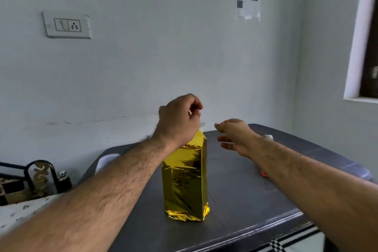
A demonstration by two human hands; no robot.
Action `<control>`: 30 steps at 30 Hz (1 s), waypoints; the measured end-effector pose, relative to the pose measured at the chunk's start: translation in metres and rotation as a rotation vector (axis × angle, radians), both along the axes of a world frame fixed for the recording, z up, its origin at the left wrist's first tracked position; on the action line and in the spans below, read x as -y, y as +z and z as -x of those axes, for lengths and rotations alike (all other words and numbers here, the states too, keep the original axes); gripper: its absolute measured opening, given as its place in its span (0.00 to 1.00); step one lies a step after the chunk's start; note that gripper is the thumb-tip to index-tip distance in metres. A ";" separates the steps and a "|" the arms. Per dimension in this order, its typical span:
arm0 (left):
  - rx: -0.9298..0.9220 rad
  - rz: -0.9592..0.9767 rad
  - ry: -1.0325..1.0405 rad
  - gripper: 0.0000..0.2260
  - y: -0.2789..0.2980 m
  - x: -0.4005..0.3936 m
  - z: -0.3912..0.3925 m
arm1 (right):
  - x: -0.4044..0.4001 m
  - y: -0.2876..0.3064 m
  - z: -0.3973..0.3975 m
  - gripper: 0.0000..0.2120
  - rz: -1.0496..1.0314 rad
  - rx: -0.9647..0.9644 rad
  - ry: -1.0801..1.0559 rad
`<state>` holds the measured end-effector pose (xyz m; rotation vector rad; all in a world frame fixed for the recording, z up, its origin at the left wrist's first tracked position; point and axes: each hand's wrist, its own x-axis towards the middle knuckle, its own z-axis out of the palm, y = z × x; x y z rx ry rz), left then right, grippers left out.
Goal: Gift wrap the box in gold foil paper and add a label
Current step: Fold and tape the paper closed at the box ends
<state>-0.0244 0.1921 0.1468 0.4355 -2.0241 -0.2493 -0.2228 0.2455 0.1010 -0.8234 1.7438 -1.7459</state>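
The box (185,178), wrapped in gold foil, stands upright near the middle of the dark table (241,200), its foil crumpled at the bottom. The left hand (179,117) hovers above its top, fingers curled and pinching something small and pale that I cannot make out. The right hand (235,136), to the right and apart from the box, also pinches a small pale scrap. A switch plate (67,25) hangs on the far wall.
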 end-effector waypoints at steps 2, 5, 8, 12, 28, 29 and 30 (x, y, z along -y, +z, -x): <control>0.038 0.105 -0.063 0.04 0.003 -0.021 0.019 | -0.011 -0.011 0.027 0.06 -0.054 -0.062 -0.085; 0.091 0.159 -0.166 0.04 -0.009 -0.050 0.060 | -0.034 -0.030 0.074 0.03 -0.136 -0.193 -0.261; 0.084 0.020 -0.251 0.04 -0.042 -0.068 0.112 | -0.059 -0.049 0.118 0.04 -0.244 -0.277 -0.448; 0.048 -0.396 -0.258 0.02 -0.109 -0.062 0.184 | -0.076 -0.082 0.163 0.10 -0.385 -0.258 -0.512; -0.059 -0.756 -0.338 0.11 -0.229 -0.021 0.313 | -0.044 -0.089 0.215 0.06 -0.386 0.238 -0.450; -0.055 -0.744 -0.333 0.12 -0.229 -0.018 0.314 | -0.043 -0.086 0.214 0.08 -0.382 0.253 -0.444; -0.046 -0.737 -0.328 0.13 -0.234 -0.017 0.315 | -0.042 -0.087 0.214 0.08 -0.367 0.272 -0.444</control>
